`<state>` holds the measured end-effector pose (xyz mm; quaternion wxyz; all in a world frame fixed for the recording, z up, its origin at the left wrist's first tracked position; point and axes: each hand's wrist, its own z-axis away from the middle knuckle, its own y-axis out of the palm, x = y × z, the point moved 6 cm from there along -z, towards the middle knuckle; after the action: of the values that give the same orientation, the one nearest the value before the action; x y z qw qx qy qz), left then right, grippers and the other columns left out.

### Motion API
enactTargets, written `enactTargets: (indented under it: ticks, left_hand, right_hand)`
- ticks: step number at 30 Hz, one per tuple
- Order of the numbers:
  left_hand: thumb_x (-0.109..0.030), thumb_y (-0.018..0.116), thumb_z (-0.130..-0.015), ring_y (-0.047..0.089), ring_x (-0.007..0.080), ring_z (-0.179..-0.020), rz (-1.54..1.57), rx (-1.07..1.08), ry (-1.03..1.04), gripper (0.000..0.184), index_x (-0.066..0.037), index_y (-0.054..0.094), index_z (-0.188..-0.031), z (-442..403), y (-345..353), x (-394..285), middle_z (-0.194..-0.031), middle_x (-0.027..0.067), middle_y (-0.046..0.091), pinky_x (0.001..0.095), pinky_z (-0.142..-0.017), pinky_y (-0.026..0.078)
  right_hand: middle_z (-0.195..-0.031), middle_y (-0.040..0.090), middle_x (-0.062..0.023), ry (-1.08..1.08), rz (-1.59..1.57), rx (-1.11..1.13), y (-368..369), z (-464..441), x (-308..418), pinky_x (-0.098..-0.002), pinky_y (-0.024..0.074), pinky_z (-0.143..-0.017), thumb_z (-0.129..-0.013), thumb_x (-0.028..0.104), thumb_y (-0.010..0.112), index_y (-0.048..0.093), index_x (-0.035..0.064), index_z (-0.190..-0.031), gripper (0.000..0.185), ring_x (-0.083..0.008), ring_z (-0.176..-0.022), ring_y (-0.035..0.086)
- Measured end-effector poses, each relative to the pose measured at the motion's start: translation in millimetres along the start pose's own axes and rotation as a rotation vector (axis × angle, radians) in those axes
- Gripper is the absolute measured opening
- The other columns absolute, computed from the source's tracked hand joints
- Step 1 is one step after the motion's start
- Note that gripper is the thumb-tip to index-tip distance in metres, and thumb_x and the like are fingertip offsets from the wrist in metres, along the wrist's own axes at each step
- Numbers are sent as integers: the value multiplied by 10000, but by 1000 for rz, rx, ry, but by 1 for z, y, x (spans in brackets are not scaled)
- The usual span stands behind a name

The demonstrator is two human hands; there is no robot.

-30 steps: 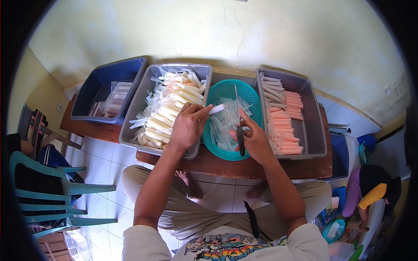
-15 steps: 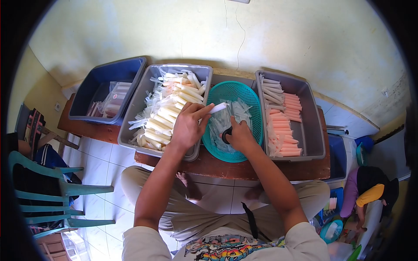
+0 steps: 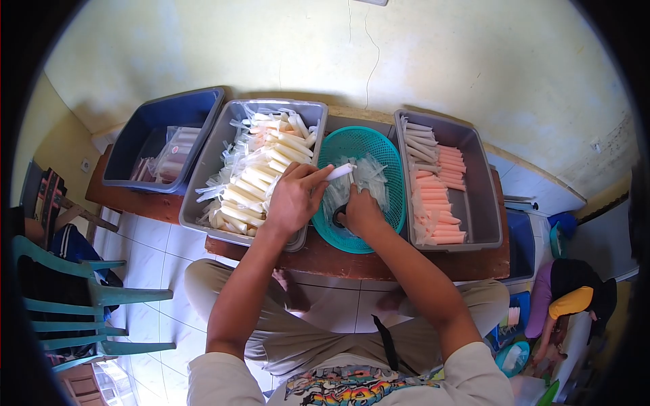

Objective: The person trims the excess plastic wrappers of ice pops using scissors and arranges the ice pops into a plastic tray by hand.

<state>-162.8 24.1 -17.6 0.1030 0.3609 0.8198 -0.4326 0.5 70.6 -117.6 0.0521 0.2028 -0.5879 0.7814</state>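
Observation:
My left hand (image 3: 293, 196) pinches a pale, filled ice pop tube (image 3: 340, 172) between thumb and fingers, its end pointing right over the teal mesh basket (image 3: 328, 233). My right hand (image 3: 363, 213) is closed on scissors (image 3: 339, 215) with a black handle; the blades are mostly hidden by the fingers, near the tube's end. Clear plastic scraps (image 3: 371, 174) lie inside the basket. Left of it, a grey tub (image 3: 196, 196) holds a heap of cream-coloured tubes (image 3: 247, 196) with long clear plastic ends.
A grey tub (image 3: 484, 203) on the right holds rows of pink tubes (image 3: 437, 210) and whitish tubes. At the left stands a dark blue tub (image 3: 128, 152) with packed tubes. All rest on a wooden bench (image 3: 338, 264). A green chair (image 3: 128, 296) and a person (image 3: 572, 291) flank me.
My right hand has shifted slightly down and left with the scissors, away from the tube's end. The tube stays in my left hand, its tip tilted a little lower.

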Motion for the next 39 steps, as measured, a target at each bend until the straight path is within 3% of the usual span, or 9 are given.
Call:
enactTargets:
  ticks: [6,16,18,22,24,25,30,32,39]
  left_hand:
    - [-21,784,-877,678,318,-951,15,-5,19,374,-83,781,-1246,1,2,-3,-984,118,729,430,-852,576]
    - [2,818,-858,698,316,-892,74,-43,9,417,-78,778,-1265,-3,-4,-16,-999,138,751,404,-805,570]
    - [2,826,-854,706,314,-888,116,-52,-12,417,-76,781,-1261,-2,-2,-19,-1008,144,757,393,-800,574]
    - [-4,838,-866,728,244,-896,289,-56,-70,420,-73,781,-1276,-7,7,-29,-1043,142,775,349,-803,581]
    - [-8,841,-871,731,214,-906,347,-36,-133,421,-71,780,-1282,-11,12,-34,-1050,138,779,337,-808,582]
    - [-6,839,-874,742,208,-885,366,-39,-124,418,-74,777,-1282,-14,14,-40,-1049,135,784,331,-790,588]
    - [20,814,-906,709,143,-957,537,73,-178,429,-69,759,-1322,-26,47,-69,-1081,100,771,307,-850,578]
    - [46,802,-911,688,130,-929,721,17,-165,420,-54,755,-1316,-30,64,-78,-1127,91,761,287,-847,572]
    - [31,813,-906,668,99,-879,690,90,-53,412,-46,749,-1306,-50,107,-129,-1110,80,749,271,-794,554]
  right_hand:
    - [-1301,575,-268,-21,12,-50,-3,1,4,-503,594,-992,-753,222,930,497,-89,-1408,845,-471,-1156,689]
    - [-1328,592,-246,-103,157,26,-28,5,3,-490,607,-944,-796,284,907,621,-54,-1324,689,-425,-1090,725]
    - [-1224,680,-236,-287,-116,-162,-48,12,4,-489,600,-908,-844,226,863,662,-19,-1303,558,-373,-1047,745]
    - [-1066,739,-201,-402,-391,-253,-99,45,1,-460,598,-824,-897,155,804,672,-13,-1294,451,-320,-937,765]
    - [-1033,728,-128,-485,-621,-321,-125,65,-5,-322,571,-629,-962,122,759,654,15,-1337,404,-192,-710,738]
    - [-1013,709,-92,-502,-682,-331,-135,73,-8,-264,546,-604,-993,108,731,659,8,-1323,352,-121,-744,713]
    - [-1042,720,-74,-484,-826,-354,-165,95,-35,-246,547,-616,-1014,105,721,673,-9,-1309,320,-92,-779,698]
    - [-994,773,-124,-452,-814,-410,-174,99,-50,-306,584,-666,-987,186,764,714,-1,-1241,320,-153,-761,754]
    - [-1004,796,-111,-399,-811,-496,-190,110,-107,-311,595,-709,-956,174,792,753,2,-1185,289,-151,-780,757]
